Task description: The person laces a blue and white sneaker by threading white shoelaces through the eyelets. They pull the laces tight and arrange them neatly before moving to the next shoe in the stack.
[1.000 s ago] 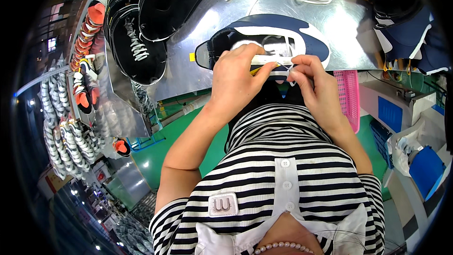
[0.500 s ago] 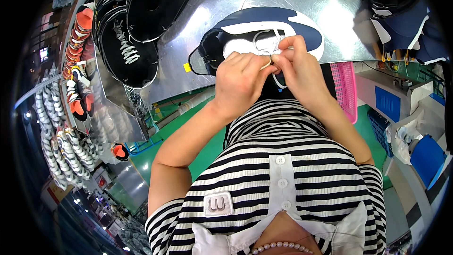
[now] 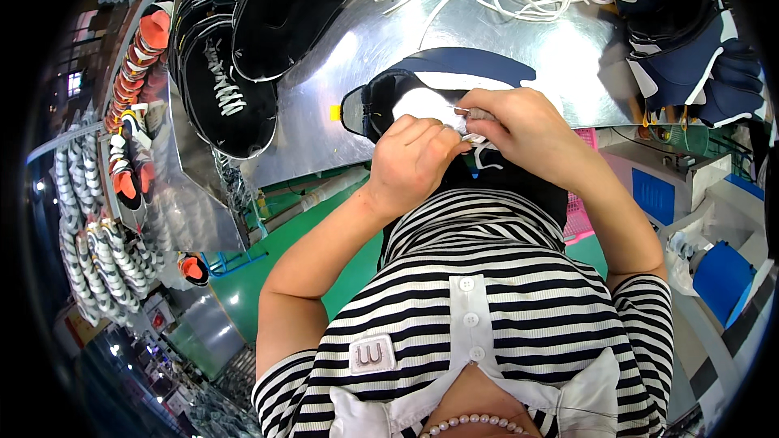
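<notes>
One white lace (image 3: pixel 473 139) is pinched between the closed fingertips of two hands, left hand (image 3: pixel 412 164) curled and right hand (image 3: pixel 519 131) arched, over one navy shoe upper (image 3: pixel 438 85) at upper centre on the metal table (image 3: pixel 560 49), held lower in frame than half a second ago.

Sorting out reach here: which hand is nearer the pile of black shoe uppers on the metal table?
Left. The left hand sits just right of the black shoe uppers; the right hand lies farther right, over the navy shoe upper.
</notes>
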Demonstrator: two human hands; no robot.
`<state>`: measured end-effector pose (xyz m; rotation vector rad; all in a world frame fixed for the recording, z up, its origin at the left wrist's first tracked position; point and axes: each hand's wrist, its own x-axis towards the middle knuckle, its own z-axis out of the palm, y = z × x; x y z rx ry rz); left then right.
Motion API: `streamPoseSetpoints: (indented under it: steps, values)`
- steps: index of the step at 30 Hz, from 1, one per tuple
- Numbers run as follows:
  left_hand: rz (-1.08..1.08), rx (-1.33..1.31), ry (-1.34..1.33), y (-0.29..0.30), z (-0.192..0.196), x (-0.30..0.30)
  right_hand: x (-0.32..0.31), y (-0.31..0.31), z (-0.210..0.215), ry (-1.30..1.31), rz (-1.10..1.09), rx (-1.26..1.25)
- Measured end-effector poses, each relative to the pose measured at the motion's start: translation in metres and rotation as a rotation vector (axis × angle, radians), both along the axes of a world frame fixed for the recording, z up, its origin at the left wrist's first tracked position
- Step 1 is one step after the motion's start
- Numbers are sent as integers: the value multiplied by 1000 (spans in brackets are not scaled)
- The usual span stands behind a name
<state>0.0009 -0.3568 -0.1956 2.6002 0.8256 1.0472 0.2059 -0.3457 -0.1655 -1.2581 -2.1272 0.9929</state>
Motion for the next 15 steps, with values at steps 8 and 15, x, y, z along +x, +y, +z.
streamPoseSetpoints:
  steps: [8, 15]
  values:
    - [6, -221, 66, -1, 10, -4, 28, 25, 54, 500, -396, 199]
    - [261, -825, -125, 13, 28, 4, -13, 13, -16, 447, -303, 50]
